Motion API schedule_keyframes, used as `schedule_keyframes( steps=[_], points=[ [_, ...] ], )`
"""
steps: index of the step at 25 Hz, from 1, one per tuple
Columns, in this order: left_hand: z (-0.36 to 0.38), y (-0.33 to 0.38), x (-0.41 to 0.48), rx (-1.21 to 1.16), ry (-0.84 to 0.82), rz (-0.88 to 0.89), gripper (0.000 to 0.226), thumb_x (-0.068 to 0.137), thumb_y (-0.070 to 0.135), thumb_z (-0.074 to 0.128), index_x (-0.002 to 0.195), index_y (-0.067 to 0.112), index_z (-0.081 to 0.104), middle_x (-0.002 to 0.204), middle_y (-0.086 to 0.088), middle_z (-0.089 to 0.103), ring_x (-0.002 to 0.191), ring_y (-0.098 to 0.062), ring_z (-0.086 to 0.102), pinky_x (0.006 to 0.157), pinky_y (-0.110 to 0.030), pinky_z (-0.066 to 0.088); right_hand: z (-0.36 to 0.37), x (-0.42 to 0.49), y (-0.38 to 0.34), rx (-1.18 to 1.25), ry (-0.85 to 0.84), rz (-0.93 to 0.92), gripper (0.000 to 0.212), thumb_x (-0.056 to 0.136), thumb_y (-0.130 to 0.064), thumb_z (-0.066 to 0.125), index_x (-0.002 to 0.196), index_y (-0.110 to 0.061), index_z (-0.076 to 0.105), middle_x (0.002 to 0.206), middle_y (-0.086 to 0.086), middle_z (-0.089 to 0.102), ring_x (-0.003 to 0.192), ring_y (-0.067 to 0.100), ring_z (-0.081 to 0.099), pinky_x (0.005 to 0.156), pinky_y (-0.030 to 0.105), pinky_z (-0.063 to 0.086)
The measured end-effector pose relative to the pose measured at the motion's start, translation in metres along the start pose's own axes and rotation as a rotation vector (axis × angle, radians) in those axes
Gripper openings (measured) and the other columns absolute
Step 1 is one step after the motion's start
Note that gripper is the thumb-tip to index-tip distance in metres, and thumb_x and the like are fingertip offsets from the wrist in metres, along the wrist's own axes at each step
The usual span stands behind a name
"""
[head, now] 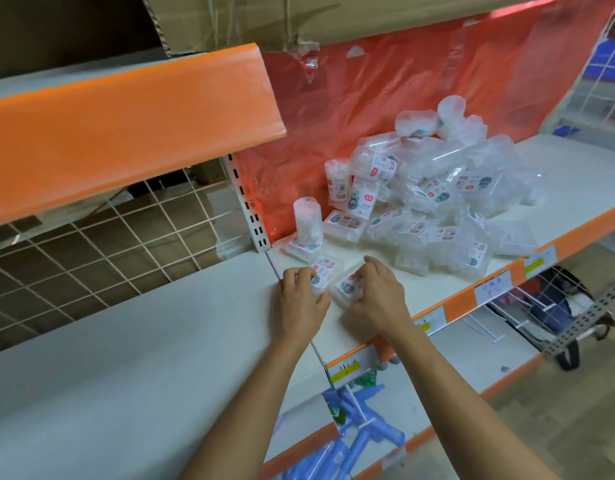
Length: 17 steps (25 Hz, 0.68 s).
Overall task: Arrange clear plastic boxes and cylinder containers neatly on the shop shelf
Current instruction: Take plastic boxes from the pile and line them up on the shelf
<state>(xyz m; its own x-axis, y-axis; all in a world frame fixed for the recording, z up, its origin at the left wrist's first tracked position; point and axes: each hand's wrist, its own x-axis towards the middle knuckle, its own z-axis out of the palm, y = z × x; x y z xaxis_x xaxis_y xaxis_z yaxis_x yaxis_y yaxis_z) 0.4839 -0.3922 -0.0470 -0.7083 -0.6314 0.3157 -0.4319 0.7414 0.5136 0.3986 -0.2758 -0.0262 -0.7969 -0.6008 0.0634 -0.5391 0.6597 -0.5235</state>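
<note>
Two clear plastic boxes with printed labels lie side by side near the front of the white shelf (420, 289). My left hand (299, 299) grips the left box (325, 268). My right hand (378, 292) grips the right box (347, 285). Behind them a clear cylinder container (308, 220) stands upright on another flat box (301, 249). A loose heap of clear boxes and cylinders (437, 195) covers the shelf further back and right.
An orange plastic sheet (385, 109) hangs behind the heap. An orange-edged upper shelf (126, 123) juts out at the left, above a wire grid (108, 244). Price tags (493, 289) line the shelf's orange front edge. Blue packs (361, 431) lie on the shelf below.
</note>
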Motion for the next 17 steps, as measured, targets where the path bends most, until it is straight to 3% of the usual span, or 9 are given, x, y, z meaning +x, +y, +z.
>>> schedule_keyframes(
  steps=[2, 6, 11, 17],
  points=[
    [-0.006, -0.009, -0.007, -0.025, 0.03, -0.059, 0.036, 0.072, 0.013, 0.074, 0.104, 0.006, 0.06, 0.113, -0.014, 0.053, 0.101, -0.032, 0.055, 0.088, -0.04, 0.048, 0.004, -0.002, -0.008, 0.018, -0.058, -0.051, 0.051, 0.077, -0.027, 0.063, 0.122, -0.014, 0.043, 0.138, 0.005, 0.04, 0.12, 0.028, 0.037, 0.093, 0.037, 0.035],
    [-0.024, -0.029, -0.02, -0.036, 0.067, -0.175, 0.038, 0.073, 0.016, 0.073, 0.108, 0.01, 0.06, 0.117, -0.01, 0.056, 0.106, -0.027, 0.053, 0.094, -0.037, 0.044, 0.014, -0.007, -0.024, -0.074, -0.109, -0.145, 0.068, 0.076, -0.032, 0.065, 0.137, -0.022, 0.038, 0.143, 0.002, 0.034, 0.122, 0.028, 0.034, 0.094, 0.037, 0.037],
    [-0.052, -0.053, -0.032, -0.041, 0.121, -0.249, 0.036, 0.072, 0.016, 0.073, 0.106, 0.011, 0.062, 0.115, -0.007, 0.057, 0.106, -0.026, 0.054, 0.094, -0.036, 0.042, 0.026, -0.015, -0.053, 0.014, -0.15, -0.165, 0.067, 0.073, -0.026, 0.066, 0.134, -0.014, 0.042, 0.13, 0.012, 0.036, 0.119, 0.03, 0.034, 0.099, 0.034, 0.035],
    [-0.099, -0.096, -0.066, -0.048, 0.205, -0.312, 0.034, 0.07, 0.004, 0.071, 0.103, 0.005, 0.062, 0.111, -0.01, 0.06, 0.109, -0.028, 0.053, 0.096, -0.032, 0.037, 0.055, -0.036, -0.106, 0.09, -0.092, -0.247, 0.063, 0.074, -0.02, 0.068, 0.132, -0.01, 0.045, 0.132, 0.014, 0.038, 0.115, 0.034, 0.037, 0.096, 0.037, 0.036]
  ],
)
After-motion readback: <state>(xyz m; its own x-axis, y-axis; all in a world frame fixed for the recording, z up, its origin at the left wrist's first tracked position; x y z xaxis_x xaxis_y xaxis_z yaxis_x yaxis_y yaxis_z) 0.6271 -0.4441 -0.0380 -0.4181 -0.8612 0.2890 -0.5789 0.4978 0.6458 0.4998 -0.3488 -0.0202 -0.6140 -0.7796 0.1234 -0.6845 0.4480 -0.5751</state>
